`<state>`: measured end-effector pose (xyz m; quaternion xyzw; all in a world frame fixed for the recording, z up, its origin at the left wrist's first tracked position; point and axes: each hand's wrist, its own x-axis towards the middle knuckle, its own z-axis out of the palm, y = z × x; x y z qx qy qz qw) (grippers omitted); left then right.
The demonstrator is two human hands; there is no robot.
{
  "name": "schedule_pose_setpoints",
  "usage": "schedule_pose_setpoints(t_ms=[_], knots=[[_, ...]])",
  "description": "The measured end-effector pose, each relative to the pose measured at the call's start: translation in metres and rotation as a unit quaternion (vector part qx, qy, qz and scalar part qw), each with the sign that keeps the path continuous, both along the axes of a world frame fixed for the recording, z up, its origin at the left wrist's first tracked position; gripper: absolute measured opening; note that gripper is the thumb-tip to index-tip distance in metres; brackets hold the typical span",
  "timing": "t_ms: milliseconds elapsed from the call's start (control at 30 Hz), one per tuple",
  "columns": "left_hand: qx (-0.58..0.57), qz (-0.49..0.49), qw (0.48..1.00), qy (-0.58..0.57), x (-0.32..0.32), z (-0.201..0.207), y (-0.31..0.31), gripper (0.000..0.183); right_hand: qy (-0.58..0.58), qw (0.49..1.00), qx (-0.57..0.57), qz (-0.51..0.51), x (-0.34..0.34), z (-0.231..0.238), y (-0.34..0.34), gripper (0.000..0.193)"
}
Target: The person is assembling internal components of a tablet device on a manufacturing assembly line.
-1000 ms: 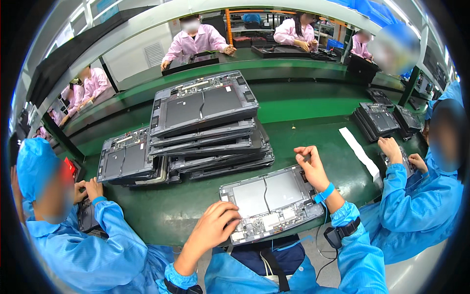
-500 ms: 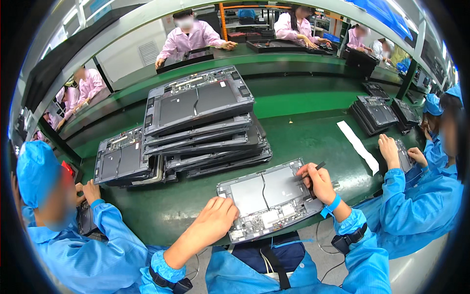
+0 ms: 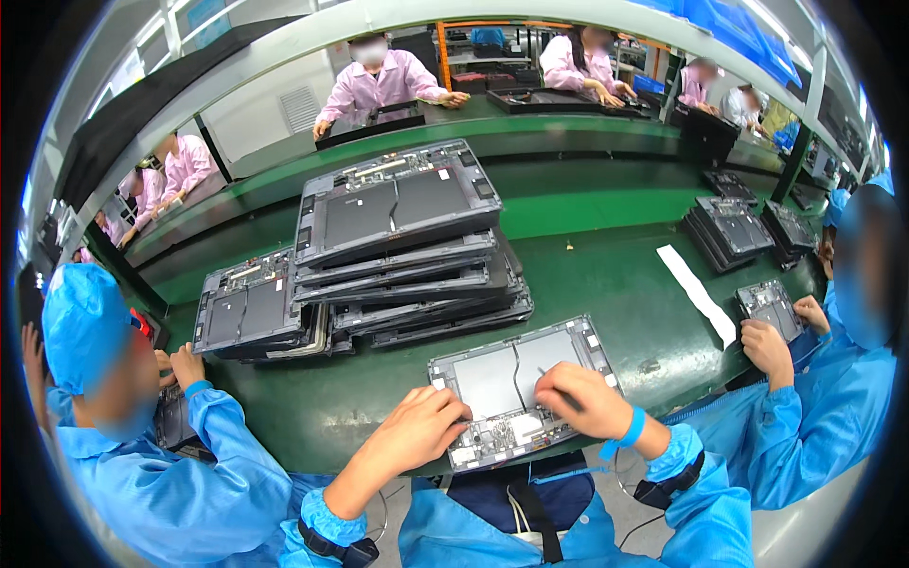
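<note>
A grey laptop base lies uncovered, flat on the green table.

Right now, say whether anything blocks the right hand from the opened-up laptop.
Nothing visible does: the right hand is over the laptop, holding a slim dark tool. The left hand is at its left edge; the stack stands beyond, out of the way.

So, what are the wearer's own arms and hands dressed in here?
The left hand and right hand are ungloved. The sleeves are light blue with gathered cuffs. Each sleeve carries a black strap with a dark blocky piece. A blue band circles the right wrist.
</note>
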<state>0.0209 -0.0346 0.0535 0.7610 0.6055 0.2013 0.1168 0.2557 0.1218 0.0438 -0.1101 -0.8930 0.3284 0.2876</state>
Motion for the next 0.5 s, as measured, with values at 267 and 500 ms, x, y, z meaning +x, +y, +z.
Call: schedule_pose_setpoints(t_ms=[267,500], knots=[[0.039,-0.01,0.999,0.019,-0.008,-0.006,0.003,0.012,-0.01,0.995,0.012,0.094,-0.047,-0.017,-0.015,0.023],[0.043,-0.007,0.997,0.059,-0.003,-0.014,0.002,0.014,-0.022,0.993,0.012,0.114,-0.056,-0.023,-0.025,0.019]])
